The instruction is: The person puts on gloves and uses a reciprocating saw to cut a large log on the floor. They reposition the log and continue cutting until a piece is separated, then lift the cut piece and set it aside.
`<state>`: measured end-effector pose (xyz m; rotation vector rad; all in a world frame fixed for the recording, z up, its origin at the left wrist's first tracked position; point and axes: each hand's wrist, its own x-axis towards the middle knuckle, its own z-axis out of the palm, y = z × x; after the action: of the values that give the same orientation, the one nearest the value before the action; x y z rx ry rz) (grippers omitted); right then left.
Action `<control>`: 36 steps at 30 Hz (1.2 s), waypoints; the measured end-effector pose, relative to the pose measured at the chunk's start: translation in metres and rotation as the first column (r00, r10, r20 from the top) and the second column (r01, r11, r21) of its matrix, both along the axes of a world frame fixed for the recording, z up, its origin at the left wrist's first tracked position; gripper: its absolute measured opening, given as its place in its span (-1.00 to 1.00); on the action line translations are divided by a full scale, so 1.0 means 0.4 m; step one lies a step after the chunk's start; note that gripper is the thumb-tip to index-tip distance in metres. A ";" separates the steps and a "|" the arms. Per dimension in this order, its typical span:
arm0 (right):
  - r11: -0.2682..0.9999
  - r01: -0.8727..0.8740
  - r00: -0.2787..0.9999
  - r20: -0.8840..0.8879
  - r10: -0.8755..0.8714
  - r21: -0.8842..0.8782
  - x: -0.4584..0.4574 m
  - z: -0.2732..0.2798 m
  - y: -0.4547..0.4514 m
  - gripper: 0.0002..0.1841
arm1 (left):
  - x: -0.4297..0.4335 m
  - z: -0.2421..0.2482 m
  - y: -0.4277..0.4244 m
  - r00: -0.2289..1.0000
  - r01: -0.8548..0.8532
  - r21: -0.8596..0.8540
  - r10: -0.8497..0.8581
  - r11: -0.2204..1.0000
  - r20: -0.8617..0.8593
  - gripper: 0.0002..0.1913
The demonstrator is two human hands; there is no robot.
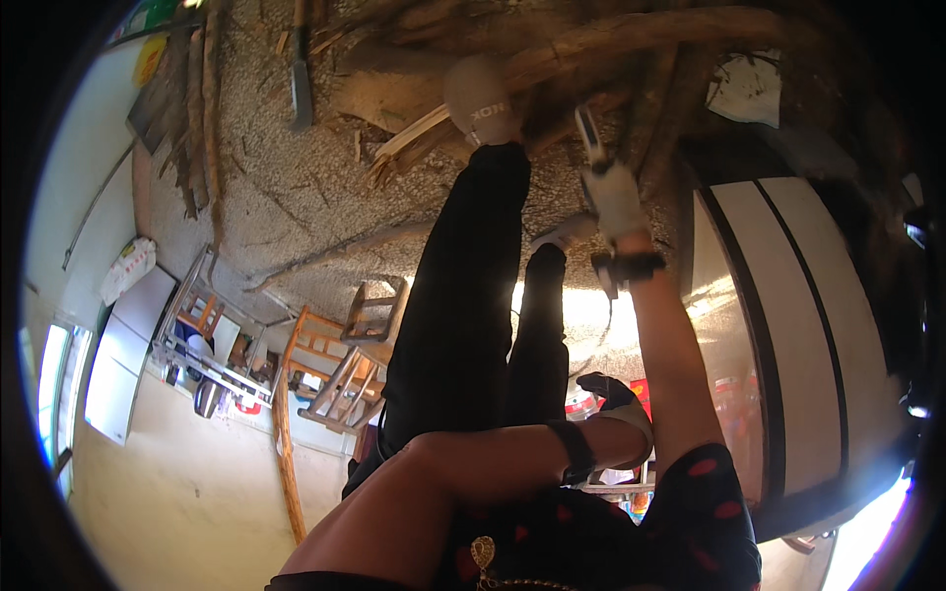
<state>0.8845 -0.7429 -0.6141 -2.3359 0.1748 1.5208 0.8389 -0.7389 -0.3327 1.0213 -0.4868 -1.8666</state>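
My right hand (617,198), in a pale work glove, reaches out over the floor with a metal tool (589,133) in its grip. The tool is narrow and shiny; blur leaves its kind unclear. Across my body lies my left arm, its gloved left hand (624,421) bent near my right forearm with dark fingertips. Whether that hand holds anything cannot be told. Ahead of the tool, logs and branches (650,29) lie in shadow. My grey shoe (477,100) is set against the wood beside a split, splintered piece (410,140); the other shoe (565,230) stands farther back.
A long-bladed hand tool (301,92) lies on the speckled floor at the upper left, near several upright-looking sticks (196,111). A crooked branch (340,251) crosses the floor. Wooden stools (362,369) stand left; a white cabinet with dark strips (798,310) flanks my right arm.
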 end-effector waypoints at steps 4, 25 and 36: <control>0.994 -0.050 0.999 -0.013 0.049 -0.102 -0.086 0.099 -0.143 -0.49 | 0.055 0.006 -0.027 0.853 0.351 -0.152 -0.248 0.924 0.460 -0.59; 0.999 -0.040 0.984 0.172 0.043 -0.021 -0.019 0.017 -0.027 -0.61 | -0.038 -0.022 -0.111 0.902 0.213 -0.163 -0.130 0.963 0.411 -0.65; 0.998 -0.024 1.000 -0.015 0.023 -0.065 -0.049 0.154 -0.083 -0.51 | 0.005 -0.006 -0.088 0.850 0.134 -0.208 -0.004 0.969 0.527 -0.67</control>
<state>0.8649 -0.7760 -0.5524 -2.3858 0.2044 1.5651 0.8409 -0.7741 -0.3350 1.3604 -1.0570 -1.5234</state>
